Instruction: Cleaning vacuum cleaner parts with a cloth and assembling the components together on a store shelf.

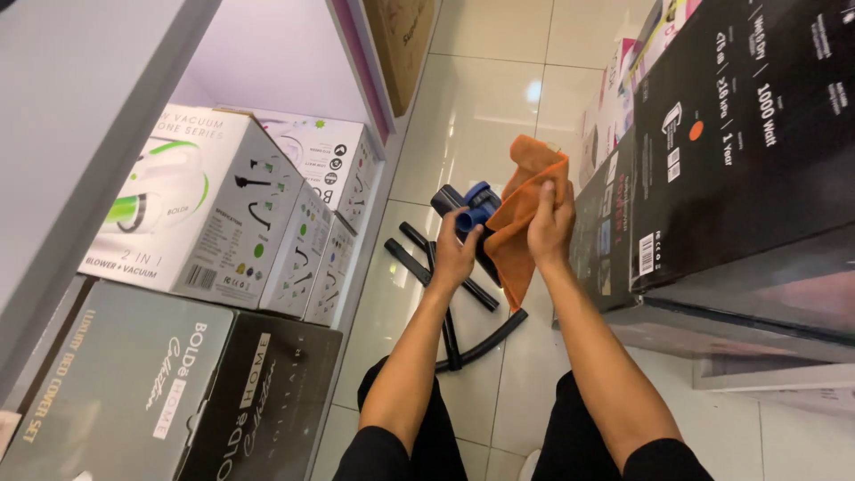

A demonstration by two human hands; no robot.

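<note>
Head view, hands: held above the tiled floor (pixel 472 98), between the shelf unit on the left and the stacked cartons on the right.
Left hand (pixel 456 254): fingers curled shut around the dark blue vacuum part (pixel 470 207), gripping it from below near its round open blue nozzle end.
Right hand (pixel 549 224): fingers pressed together, pinching the orange cloth (pixel 519 227) against the right side of the vacuum part.
Orange cloth: bunched at the top above the right hand, hanging down in a loose fold between the two wrists, touching the vacuum part.
Dark blue vacuum part: lifted off the floor, tilted, upper end partly hidden behind the cloth.
Black tubes (pixel 445 276): several lying crossed on the floor tiles just below and behind the hands, one curved hose piece (pixel 485 343) nearest the knees.
Floor: glossy pale tiles, a bright lamp reflection near the top centre.
Left shelf (pixel 80 134): pale grey, carrying white vacuum boxes (pixel 214 218) with green and black pictures, standing side by side along the shelf's front edge.
Lower left: grey and black boxes (pixel 178 392) below that shelf.
Right side: tall black carton (pixel 748 151) beside the right forearm, smaller dark boxes (pixel 601 227) just behind the right hand.
Bottom edge: knees in black trousers (pixel 401 445), either side of a floor joint.
</note>
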